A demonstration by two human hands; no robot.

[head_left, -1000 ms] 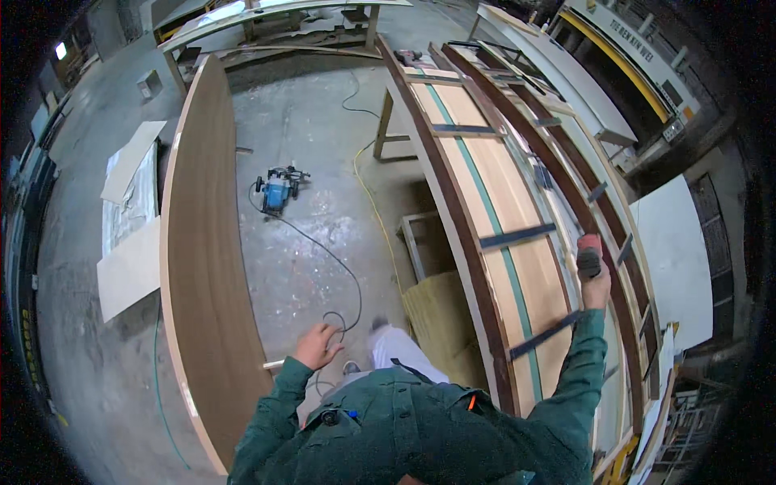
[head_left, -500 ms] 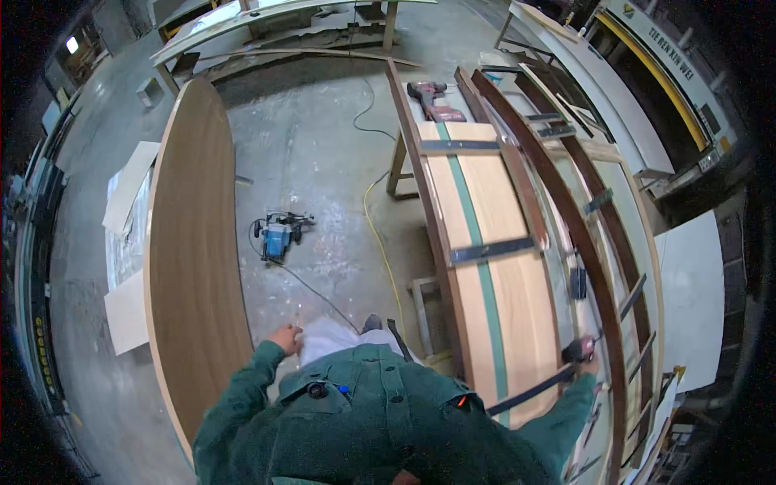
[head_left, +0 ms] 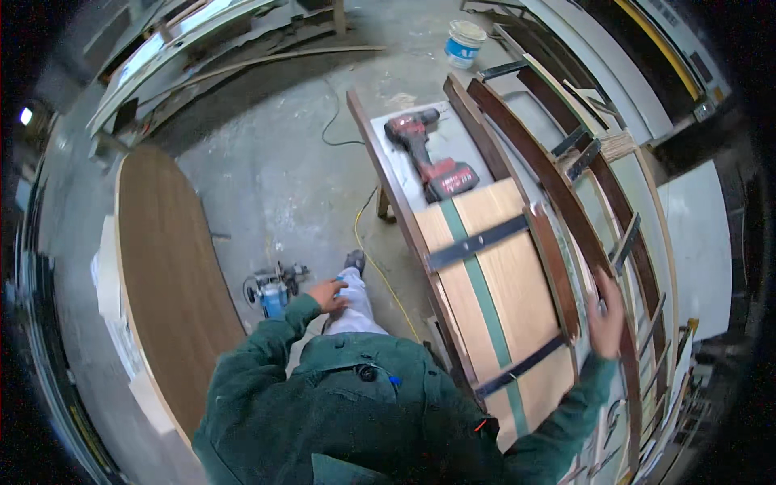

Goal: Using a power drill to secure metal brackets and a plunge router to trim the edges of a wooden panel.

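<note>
Grey concrete floor point(head_left: 283, 153) spreads through the workshop, ahead of both hands and off to their left. Curved and dark brown, a rail point(head_left: 571, 202) runs just beside the right hand point(head_left: 608, 319), whose fingers are parted with nothing visible in their grasp; whether they touch the rail, I cannot tell. Left of that hand lies a short reddish-brown strip point(head_left: 554, 267), then pale boards point(head_left: 449, 303) with a green stripe point(head_left: 485, 311) along them.

Judging by how things lie, the laying-out is well along: two dark crossbars point(head_left: 477, 242) already span the boards. Whether they are fastened cannot be told, and neither of the hands has a tool. A red-and-black drill point(head_left: 416, 141) lies loose beyond the boards, ahead of the hands and between them.

The left hand point(head_left: 327, 296) is loosely spread and looks empty, close above the person's white-trousered leg point(head_left: 356, 299). Just to its left, a blue power tool point(head_left: 273, 299) sits on the floor; farther left stands a broad brown panel point(head_left: 170, 275), and a white-and-blue bucket point(head_left: 464, 44) is well beyond both hands
</note>
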